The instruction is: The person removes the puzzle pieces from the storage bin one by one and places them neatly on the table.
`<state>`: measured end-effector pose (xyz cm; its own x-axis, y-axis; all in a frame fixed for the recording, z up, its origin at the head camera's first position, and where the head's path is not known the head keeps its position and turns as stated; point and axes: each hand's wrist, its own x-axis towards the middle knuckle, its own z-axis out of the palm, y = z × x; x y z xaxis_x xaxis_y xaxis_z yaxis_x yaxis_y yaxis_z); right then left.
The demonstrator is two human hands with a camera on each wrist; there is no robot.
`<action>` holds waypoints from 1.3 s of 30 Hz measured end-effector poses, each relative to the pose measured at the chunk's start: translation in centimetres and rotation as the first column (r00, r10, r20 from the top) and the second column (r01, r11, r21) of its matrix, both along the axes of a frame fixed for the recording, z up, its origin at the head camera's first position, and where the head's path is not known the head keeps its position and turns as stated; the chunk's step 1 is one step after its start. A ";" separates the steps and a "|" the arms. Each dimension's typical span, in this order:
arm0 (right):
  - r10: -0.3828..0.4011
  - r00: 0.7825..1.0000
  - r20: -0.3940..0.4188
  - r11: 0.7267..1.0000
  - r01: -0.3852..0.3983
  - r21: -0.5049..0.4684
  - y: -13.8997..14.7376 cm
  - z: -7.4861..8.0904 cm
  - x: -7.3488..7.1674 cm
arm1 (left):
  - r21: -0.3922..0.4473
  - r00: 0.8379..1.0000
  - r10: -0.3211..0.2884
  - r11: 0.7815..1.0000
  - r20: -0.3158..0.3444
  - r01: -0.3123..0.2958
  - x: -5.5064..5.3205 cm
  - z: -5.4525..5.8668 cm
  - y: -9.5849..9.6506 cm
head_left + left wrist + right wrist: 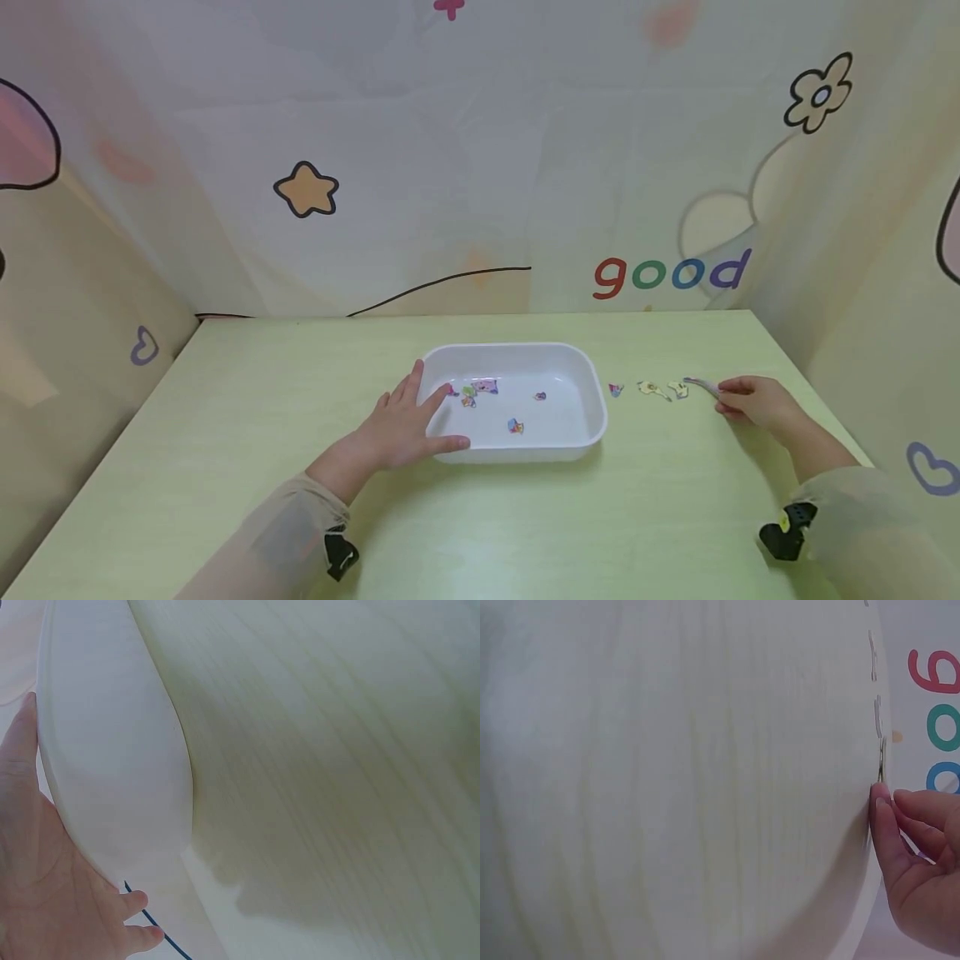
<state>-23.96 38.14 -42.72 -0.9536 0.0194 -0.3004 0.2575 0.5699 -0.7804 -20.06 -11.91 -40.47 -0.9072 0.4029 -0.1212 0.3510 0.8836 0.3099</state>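
Note:
My left hand [397,423] lies with spread fingers over the left end of a white plastic tray [525,455], its thumb along the front rim. In the left wrist view that hand [56,862] touches the tray's outer wall [120,735]. Off to the right, my right hand [761,406] pinches slim tweezers [701,385] between thumb and fingers. Their tips point left, close by a pale sticker cut-out [678,389] on the table. The right wrist view has the metal tweezers [882,759] standing out past the fingertips of the right hand [922,847].
Several small colourful stickers, such as a pink-purple one [486,386] and a blue-orange one [515,426], lie inside the tray. Between tray and right hand are a yellowish cut-out [654,390] and a small purple one [616,389]. Printed cloth [420,167] walls the table's back and sides.

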 end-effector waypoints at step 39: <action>0.091 0.960 -0.263 0.962 -0.153 -0.224 -13.8 2.8 0.4 | -0.027 1.000 -0.004 1.000 -0.017 0.003 -0.1 -0.1 -0.1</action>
